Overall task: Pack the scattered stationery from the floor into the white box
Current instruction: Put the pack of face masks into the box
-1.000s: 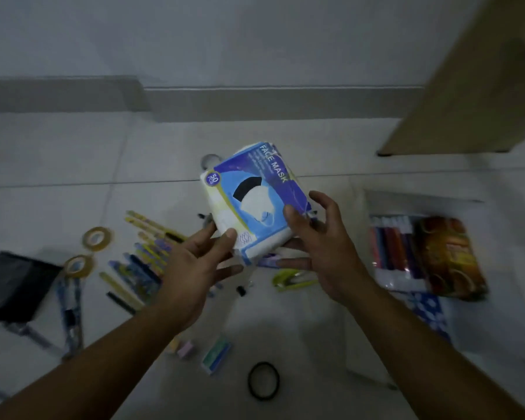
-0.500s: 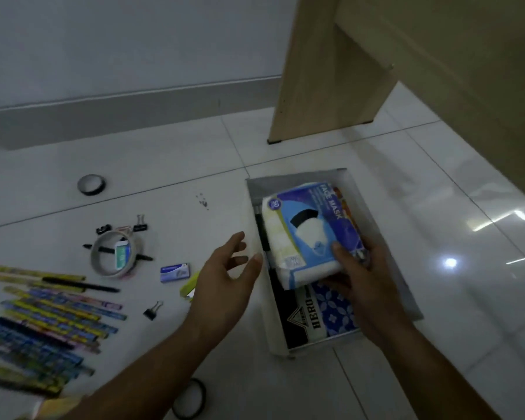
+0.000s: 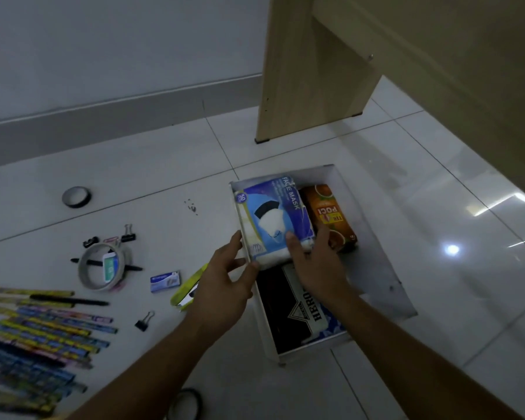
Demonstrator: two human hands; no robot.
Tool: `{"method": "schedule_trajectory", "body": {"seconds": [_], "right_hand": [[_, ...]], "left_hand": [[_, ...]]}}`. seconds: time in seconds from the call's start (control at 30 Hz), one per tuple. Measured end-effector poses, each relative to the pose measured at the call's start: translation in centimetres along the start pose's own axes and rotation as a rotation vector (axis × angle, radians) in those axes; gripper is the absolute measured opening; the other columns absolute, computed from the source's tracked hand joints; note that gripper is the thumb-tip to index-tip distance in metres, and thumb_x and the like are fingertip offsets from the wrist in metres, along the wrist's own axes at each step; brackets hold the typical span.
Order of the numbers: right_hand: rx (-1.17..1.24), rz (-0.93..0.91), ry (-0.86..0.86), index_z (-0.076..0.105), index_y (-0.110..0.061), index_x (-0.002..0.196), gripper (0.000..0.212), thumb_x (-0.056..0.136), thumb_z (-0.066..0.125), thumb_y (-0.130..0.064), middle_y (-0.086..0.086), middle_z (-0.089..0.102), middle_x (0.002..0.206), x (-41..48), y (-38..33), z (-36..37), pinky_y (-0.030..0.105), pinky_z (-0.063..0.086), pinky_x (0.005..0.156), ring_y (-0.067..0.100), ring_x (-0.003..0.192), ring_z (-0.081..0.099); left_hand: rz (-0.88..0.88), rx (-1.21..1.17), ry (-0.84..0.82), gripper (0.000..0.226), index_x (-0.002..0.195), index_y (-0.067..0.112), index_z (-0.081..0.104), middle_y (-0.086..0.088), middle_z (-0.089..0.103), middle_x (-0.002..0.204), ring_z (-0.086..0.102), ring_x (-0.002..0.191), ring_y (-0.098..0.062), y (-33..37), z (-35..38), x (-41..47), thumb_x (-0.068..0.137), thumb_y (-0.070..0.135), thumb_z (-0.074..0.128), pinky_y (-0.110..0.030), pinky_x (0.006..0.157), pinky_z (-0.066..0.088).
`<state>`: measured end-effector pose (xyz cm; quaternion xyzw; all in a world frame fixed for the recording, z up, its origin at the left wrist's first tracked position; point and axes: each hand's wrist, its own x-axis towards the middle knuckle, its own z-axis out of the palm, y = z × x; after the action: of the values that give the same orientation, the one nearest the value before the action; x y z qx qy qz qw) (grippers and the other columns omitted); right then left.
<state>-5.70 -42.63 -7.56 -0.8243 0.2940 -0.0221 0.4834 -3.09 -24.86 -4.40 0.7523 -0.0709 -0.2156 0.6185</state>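
Both hands reach into the white box (image 3: pixel 373 268). The right hand (image 3: pixel 314 268) clamps the near end of the face-mask pack (image 3: pixel 275 219), thumb on top; the left hand (image 3: pixel 225 292) has fingers spread, fingertips touching the pack's left edge. The blue-and-white pack lies in the box's far left corner, beside an orange tea packet (image 3: pixel 331 216). On the floor to the left lie pens (image 3: pixel 43 334), a tape roll (image 3: pixel 100 268), binder clips (image 3: pixel 145 321) and a staples box (image 3: pixel 165 281).

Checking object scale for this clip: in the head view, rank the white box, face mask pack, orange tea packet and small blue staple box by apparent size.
1. white box
2. face mask pack
3. orange tea packet, partly hidden by the mask pack
4. small blue staple box
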Motion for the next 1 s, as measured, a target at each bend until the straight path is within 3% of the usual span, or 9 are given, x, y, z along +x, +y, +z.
{"method": "schedule_trajectory", "body": {"seconds": [0.13, 0.27, 0.33, 0.4, 0.5, 0.6, 0.77, 0.9, 1.0], "right_hand": [[-0.132, 0.000, -0.075, 0.024, -0.036, 0.134, 0.072, 0.080, 0.040, -0.081, -0.012, 0.059, 0.112, -0.4, 0.6, -0.5, 0.012, 0.042, 0.055, -0.006, 0.082, 0.056], [-0.228, -0.012, -0.200, 0.031, -0.039, 0.133, 0.083, 0.068, 0.044, -0.089, -0.023, 0.058, 0.108, -0.6, 0.8, -1.9, 0.019, 0.054, 0.066, -0.004, 0.091, 0.061], [-0.334, -0.017, -0.194, 0.031, -0.037, 0.136, 0.090, 0.066, 0.036, -0.093, -0.015, 0.061, 0.115, -0.5, 0.5, -2.5, 0.034, 0.059, 0.078, 0.009, 0.099, 0.064], [-0.493, -0.043, -0.103, 0.026, -0.032, 0.140, 0.092, 0.071, 0.023, -0.092, -0.001, 0.062, 0.121, -0.3, 0.2, -3.0, 0.043, 0.058, 0.080, 0.022, 0.101, 0.065], [-0.627, -0.191, 0.079, 0.015, -0.031, 0.144, 0.071, 0.089, 0.023, -0.074, 0.006, 0.065, 0.115, -0.2, -0.2, -2.9, 0.037, 0.054, 0.066, 0.025, 0.091, 0.067], [-0.696, -0.284, 0.041, 0.015, -0.035, 0.149, 0.056, 0.099, 0.030, -0.054, 0.009, 0.066, 0.110, 0.3, -0.8, -2.5, 0.033, 0.051, 0.064, 0.024, 0.089, 0.065], [-0.721, -0.298, 0.018, 0.032, -0.031, 0.146, 0.053, 0.097, 0.039, -0.050, 0.012, 0.066, 0.112, 0.7, -2.5, -3.4, 0.043, 0.057, 0.075, 0.030, 0.096, 0.064], [-0.617, -0.453, 0.101, 0.046, -0.020, 0.137, 0.048, 0.096, 0.047, -0.046, 0.011, 0.069, 0.101, -0.3, -6.1, -2.1, 0.029, 0.046, 0.063, 0.028, 0.086, 0.065], [-0.542, -0.522, 0.061, 0.049, -0.023, 0.130, 0.043, 0.096, 0.046, -0.048, 0.006, 0.069, 0.083, -1.4, -9.9, 0.7, 0.032, 0.051, 0.064, 0.023, 0.076, 0.064]], "left_hand": [[-0.019, -0.017, -0.018, 0.057, 0.139, 0.044, 0.031, 0.013, 0.042, 0.141, 0.054, 0.111, 0.001, 0.1, -0.2, -0.2, 0.094, 0.021, 0.056, -0.037, 0.069, 0.061], [-0.035, -0.022, -0.020, 0.054, 0.132, 0.050, 0.031, 0.014, 0.041, 0.140, 0.052, 0.111, 0.002, 0.2, -0.1, -0.3, 0.094, 0.022, 0.056, -0.033, 0.069, 0.061], [-0.042, -0.025, -0.020, 0.055, 0.135, 0.049, 0.031, 0.013, 0.042, 0.140, 0.053, 0.112, 0.000, 0.2, -0.2, -0.3, 0.093, 0.023, 0.057, -0.034, 0.070, 0.061], [-0.046, -0.019, -0.029, 0.058, 0.139, 0.045, 0.031, 0.014, 0.042, 0.140, 0.054, 0.111, -0.001, 0.3, -0.3, -0.2, 0.092, 0.024, 0.058, -0.034, 0.070, 0.061], [-0.046, -0.004, -0.037, 0.063, 0.145, 0.039, 0.028, 0.011, 0.045, 0.137, 0.056, 0.110, -0.006, 0.5, -0.4, -0.1, 0.092, 0.022, 0.058, -0.037, 0.072, 0.061], [-0.044, -0.007, -0.027, 0.068, 0.147, 0.040, 0.022, 0.010, 0.043, 0.134, 0.055, 0.108, -0.004, 0.5, -0.3, 0.0, 0.092, 0.020, 0.058, -0.033, 0.072, 0.061], [-0.044, 0.034, -0.035, 0.063, 0.146, 0.034, 0.026, 0.009, 0.045, 0.131, 0.055, 0.103, -0.001, 0.9, -0.6, 0.2, 0.093, 0.019, 0.058, -0.027, 0.075, 0.059], [-0.059, 0.072, -0.012, 0.052, 0.142, 0.026, 0.038, 0.006, 0.052, 0.129, 0.058, 0.108, -0.010, 1.3, -2.0, 0.4, 0.094, 0.018, 0.056, -0.026, 0.072, 0.058], [-0.041, 0.121, 0.005, 0.042, 0.135, 0.025, 0.046, 0.008, 0.056, 0.125, 0.060, 0.104, -0.010, 1.4, -5.0, 0.0, 0.094, 0.020, 0.055, -0.020, 0.064, 0.054]]}}
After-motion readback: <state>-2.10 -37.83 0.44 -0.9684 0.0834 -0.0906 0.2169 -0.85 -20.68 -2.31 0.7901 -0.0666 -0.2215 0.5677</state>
